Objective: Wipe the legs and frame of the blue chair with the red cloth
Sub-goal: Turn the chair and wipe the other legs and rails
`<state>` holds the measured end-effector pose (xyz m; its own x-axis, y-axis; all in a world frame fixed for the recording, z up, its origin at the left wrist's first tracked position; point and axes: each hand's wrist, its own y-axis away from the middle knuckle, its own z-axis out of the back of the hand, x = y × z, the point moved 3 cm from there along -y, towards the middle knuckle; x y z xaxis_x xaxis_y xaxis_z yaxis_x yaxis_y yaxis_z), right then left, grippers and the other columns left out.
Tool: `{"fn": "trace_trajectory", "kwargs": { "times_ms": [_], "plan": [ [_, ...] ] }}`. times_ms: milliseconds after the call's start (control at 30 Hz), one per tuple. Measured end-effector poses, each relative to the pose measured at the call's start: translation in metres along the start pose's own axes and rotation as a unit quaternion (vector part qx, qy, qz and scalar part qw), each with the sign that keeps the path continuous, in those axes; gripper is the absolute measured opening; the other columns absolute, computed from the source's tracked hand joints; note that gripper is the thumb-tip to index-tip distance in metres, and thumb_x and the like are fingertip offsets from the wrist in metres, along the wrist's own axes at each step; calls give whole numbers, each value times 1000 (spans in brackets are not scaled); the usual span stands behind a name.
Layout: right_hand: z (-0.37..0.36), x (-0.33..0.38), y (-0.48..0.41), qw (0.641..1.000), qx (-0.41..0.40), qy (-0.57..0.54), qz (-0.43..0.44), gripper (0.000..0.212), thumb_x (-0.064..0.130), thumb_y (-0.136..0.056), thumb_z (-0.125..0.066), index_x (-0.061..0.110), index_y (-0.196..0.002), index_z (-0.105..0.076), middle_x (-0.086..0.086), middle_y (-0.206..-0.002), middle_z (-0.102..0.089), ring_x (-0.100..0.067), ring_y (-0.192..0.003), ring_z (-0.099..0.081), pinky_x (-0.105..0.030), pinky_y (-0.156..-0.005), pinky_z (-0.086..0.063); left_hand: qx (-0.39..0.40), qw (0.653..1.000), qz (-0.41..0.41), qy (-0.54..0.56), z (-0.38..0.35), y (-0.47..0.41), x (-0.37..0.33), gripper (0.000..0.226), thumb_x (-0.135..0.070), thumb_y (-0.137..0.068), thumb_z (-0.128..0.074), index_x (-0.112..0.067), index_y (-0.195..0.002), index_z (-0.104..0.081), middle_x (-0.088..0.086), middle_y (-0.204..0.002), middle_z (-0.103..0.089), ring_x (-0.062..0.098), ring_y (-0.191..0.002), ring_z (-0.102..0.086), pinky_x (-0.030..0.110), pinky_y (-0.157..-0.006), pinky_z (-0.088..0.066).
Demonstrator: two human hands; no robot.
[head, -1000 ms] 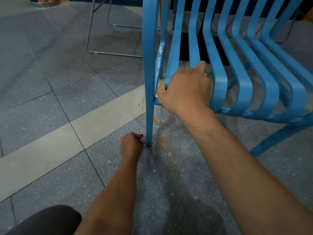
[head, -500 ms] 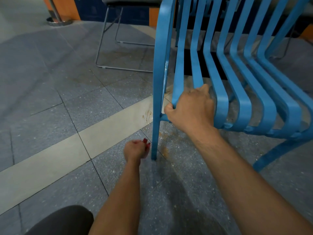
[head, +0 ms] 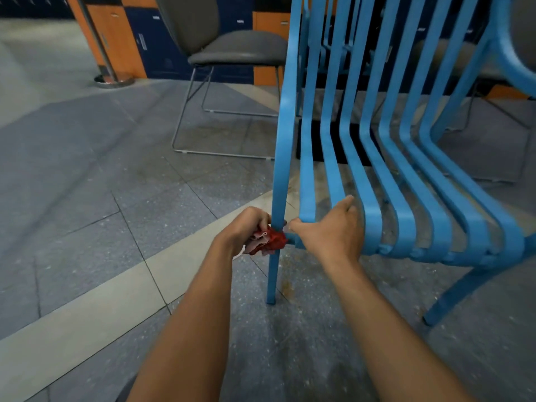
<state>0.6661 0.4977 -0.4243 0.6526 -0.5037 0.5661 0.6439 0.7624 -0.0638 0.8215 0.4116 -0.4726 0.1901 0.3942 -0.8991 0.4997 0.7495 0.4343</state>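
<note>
The blue chair [head: 406,175] of bent metal slats stands on the tiled floor at centre right. Its near left leg [head: 274,274] runs straight down to the floor. My left hand [head: 246,227] is closed around the crumpled red cloth [head: 268,242], which presses against that leg where the seat rail meets it. My right hand [head: 333,230] grips the leftmost seat slats and the rail just right of the leg. A curved leg [head: 452,294] shows at the right.
A grey padded chair [head: 232,50] on a thin wire frame stands behind and to the left. A metal pole with a round base [head: 113,79] rises at the far left. Orange and dark blue lockers [head: 130,39] line the back wall. Brown stains mark the floor by the leg.
My left hand has slid the cloth from the foot of the leg up to the seat rail. The view has tilted up, and my right hand has stayed on the slats.
</note>
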Motion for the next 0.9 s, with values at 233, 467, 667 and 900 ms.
{"fn": "trace_trajectory", "kwargs": {
  "times_ms": [233, 467, 667, 900],
  "plan": [
    [3, -5, -15, 1000, 18, -26, -4, 127, 70, -47, -93, 1, -143, -45, -10, -134, -61, -30, -119, -62, -37, -91, -56, 17, 999, 9, 43, -2, -6, 20, 43, 3, -64, -34, 4, -88, -71, 20, -71, -70, 32, -56, -68, 29, -46, -49],
    [19, -16, -6, 998, 55, -39, 11, 105, 63, -44, -93, 12, -126, -52, -1, -106, -64, -24, -95, -66, -37, -72, -58, -3, 1000, -5, 14, -7, 6, 39, 53, -1, -59, -43, 2, -98, -78, 18, -79, -72, 24, -59, -64, 27, -49, -52],
    [40, -31, 11, 990, 121, -67, 26, 83, 57, -35, -84, 23, -102, -51, 2, -94, -66, -17, -81, -67, -40, -66, -63, 13, 998, -11, -68, -17, 26, 53, 59, -9, -46, -50, -10, -95, -83, 12, -76, -70, 15, -59, -54, 21, -50, -42],
    [69, -60, 16, 976, 188, -77, 73, 107, 48, -38, -89, 22, -134, -50, 7, -112, -66, -15, -95, -69, -40, -73, -65, 100, 980, 55, -161, -35, 39, 62, 68, -7, -45, -58, -28, -104, -86, -6, -63, -69, 9, -59, -59, 17, -54, -44]
  ]
}}
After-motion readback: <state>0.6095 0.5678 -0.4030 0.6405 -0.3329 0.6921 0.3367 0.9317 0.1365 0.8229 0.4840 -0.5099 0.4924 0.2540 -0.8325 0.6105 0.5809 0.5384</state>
